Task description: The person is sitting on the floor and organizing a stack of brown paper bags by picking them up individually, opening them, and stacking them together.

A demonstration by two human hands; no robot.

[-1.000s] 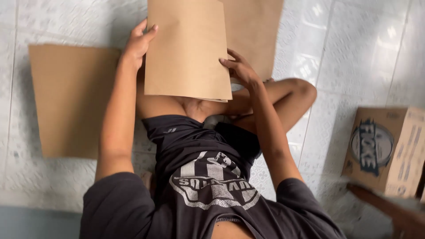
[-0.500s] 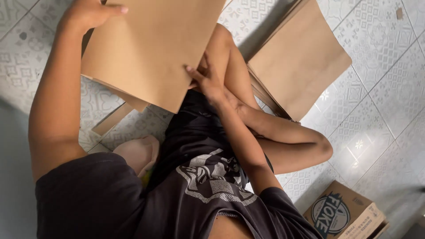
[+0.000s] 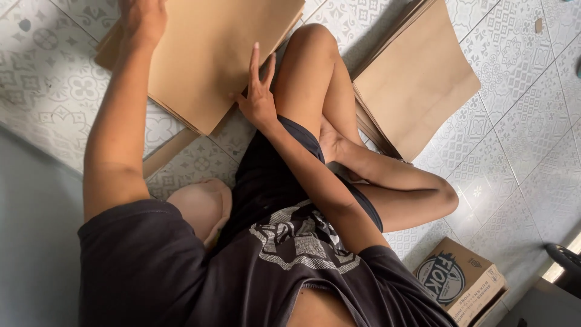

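Sheet of brown card (image 3: pixel 209 57) is laid on the stack left of the raised knee (image 3: pixel 311 42). Left hand (image 3: pixel 142 18) rests flat on its far edge; right hand (image 3: pixel 259 97), fingers spread, presses the near edge. Edges are best squared before release.

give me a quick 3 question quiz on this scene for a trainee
1. True or false: both hands are on the same brown sheet.
2. Multiple choice: where does the second pile of brown sheets lie? A) on the person's lap B) on the floor beyond the raised knee C) on top of the cardboard box
3. What kind of floor is the person sitting on?

Key:
1. True. The left hand presses its far part and the right hand its near edge, on the top brown sheet.
2. B. The second pile is apart from the cardboard box.
3. Patterned tile floor.
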